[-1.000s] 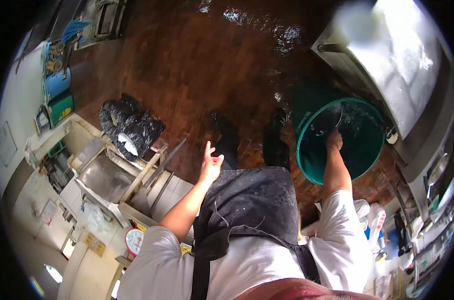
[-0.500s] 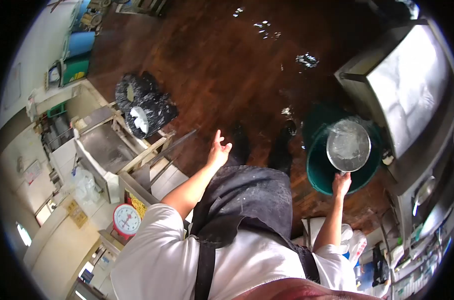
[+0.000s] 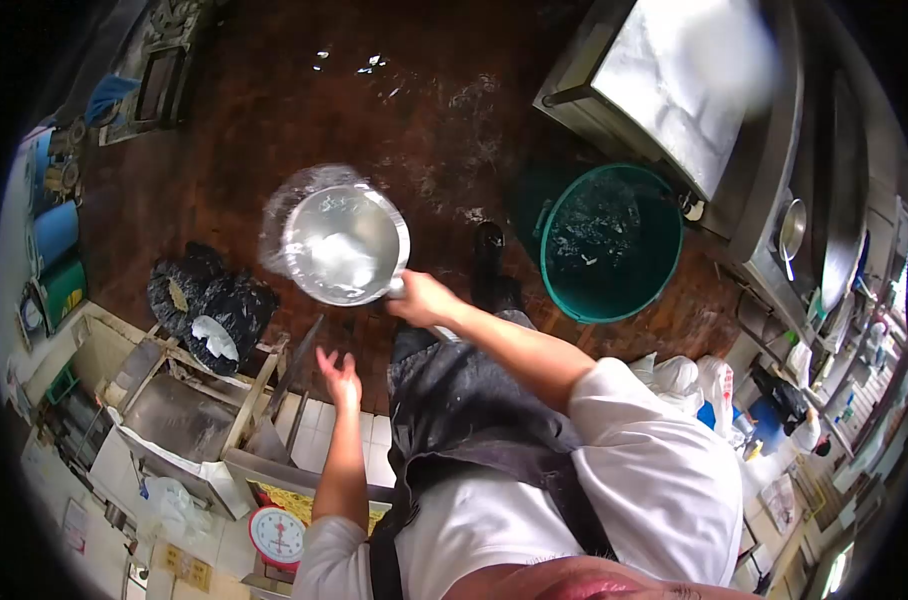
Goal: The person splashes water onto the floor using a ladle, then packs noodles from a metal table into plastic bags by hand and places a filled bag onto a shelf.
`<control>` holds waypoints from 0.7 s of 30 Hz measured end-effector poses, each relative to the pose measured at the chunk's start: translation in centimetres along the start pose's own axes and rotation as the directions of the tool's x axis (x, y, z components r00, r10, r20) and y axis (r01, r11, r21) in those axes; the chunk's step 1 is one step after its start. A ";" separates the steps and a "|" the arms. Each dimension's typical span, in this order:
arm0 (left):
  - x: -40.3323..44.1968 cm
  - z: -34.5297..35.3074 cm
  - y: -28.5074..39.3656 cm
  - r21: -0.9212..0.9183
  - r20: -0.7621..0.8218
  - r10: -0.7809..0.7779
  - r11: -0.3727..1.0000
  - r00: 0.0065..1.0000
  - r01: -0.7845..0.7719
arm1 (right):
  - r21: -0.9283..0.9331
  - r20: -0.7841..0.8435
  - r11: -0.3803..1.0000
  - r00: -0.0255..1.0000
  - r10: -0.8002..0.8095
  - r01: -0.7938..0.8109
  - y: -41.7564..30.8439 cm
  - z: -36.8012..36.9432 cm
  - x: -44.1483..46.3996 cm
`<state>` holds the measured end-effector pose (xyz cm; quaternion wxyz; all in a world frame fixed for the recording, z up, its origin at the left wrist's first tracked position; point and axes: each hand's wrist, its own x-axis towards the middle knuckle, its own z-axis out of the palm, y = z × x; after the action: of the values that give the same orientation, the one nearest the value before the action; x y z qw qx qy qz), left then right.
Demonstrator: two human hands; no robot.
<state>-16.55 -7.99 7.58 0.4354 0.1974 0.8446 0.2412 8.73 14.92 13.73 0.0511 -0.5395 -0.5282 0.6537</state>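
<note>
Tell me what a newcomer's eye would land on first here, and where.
First, the shiny metal pan in the person's right hand, held out over the brown floor, with water splashing past its left edge. Next, the big green bucket at the picture's right, with rippled water inside. Then the red scale with a white dial at lower left.

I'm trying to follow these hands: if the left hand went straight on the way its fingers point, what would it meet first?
Probably the metal pan held by the right hand; depth is unclear, so the left hand might pass beneath it.
</note>
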 end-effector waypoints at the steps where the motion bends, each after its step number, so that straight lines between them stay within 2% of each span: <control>1: -0.1 -0.8 -1.9 -0.255 -0.019 -0.046 0.966 0.999 0.039 | 0.191 0.145 0.981 0.989 -0.026 -0.002 -0.1 1.0 2.7; 3: -1.6 -1.8 -1.9 -0.382 -0.036 -0.126 0.918 0.991 0.102 | 0.418 0.368 0.888 0.930 0.028 -0.192 0.3 2.2 7.8; 5: -2.7 -2.0 -1.9 -0.374 -0.070 -0.175 0.917 0.982 0.136 | 0.653 0.353 0.713 0.936 0.009 -0.254 2.3 2.1 13.1; 6: -3.2 -1.7 -2.1 -0.327 -0.075 -0.171 0.935 0.982 0.137 | 0.666 0.353 0.669 0.930 0.107 -0.330 1.4 -1.2 13.9; 7: -3.3 -1.1 -2.1 -0.286 -0.085 -0.159 0.949 0.984 0.129 | 0.752 0.387 0.540 0.916 0.104 -0.379 2.8 -3.4 16.0; 8: -3.2 -0.5 -1.9 -0.245 -0.093 -0.151 0.962 0.984 0.124 | 0.826 0.459 0.372 0.888 -0.011 -0.423 4.9 -6.0 18.0; 9: -3.2 0.5 -1.4 -0.225 -0.085 -0.131 0.968 0.988 0.109 | 0.855 0.490 0.246 0.867 -0.093 -0.457 5.6 -9.6 18.7; 10: -3.4 1.2 -0.7 -0.203 -0.075 -0.114 0.974 0.991 0.097 | 0.869 0.495 0.159 0.835 -0.240 -0.469 6.1 -12.8 19.3; 11: -3.5 2.0 0.0 -0.179 -0.060 -0.097 0.980 0.993 0.085 | 0.907 0.421 0.124 0.864 -0.276 -0.403 5.9 -15.4 19.1; 12: -3.4 2.8 0.5 -0.249 -0.037 -0.075 0.967 0.997 0.063 | 0.937 0.348 0.117 0.901 -0.259 -0.328 4.5 -17.9 18.2; 13: -3.5 3.4 1.5 -0.234 -0.016 -0.066 0.970 0.998 0.061 | 0.940 0.330 0.022 0.891 -0.311 -0.341 4.3 -19.8 17.9; 17: -2.3 5.1 4.7 -0.197 0.049 0.014 0.980 0.999 -0.004 | 0.960 0.215 -0.025 0.794 -0.569 -0.278 1.4 -24.9 14.0; 19: -1.1 5.6 6.6 -0.118 0.072 0.055 0.992 0.996 -0.047 | 0.986 0.151 0.026 0.835 -0.529 -0.163 0.3 -25.7 9.8; 20: -0.7 5.7 7.2 -0.067 0.073 0.088 0.994 0.993 -0.083 | 0.985 0.167 0.033 0.885 -0.434 -0.170 -0.1 -25.8 6.9; 21: -0.1 5.7 7.3 -0.127 0.076 0.092 0.989 0.993 -0.081 | 0.983 0.182 0.039 0.925 -0.334 -0.179 0.0 -25.7 3.7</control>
<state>-10.81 -0.87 8.99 0.4699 0.2161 0.8002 0.3035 26.70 33.58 14.90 0.3466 -0.1897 0.0441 0.9176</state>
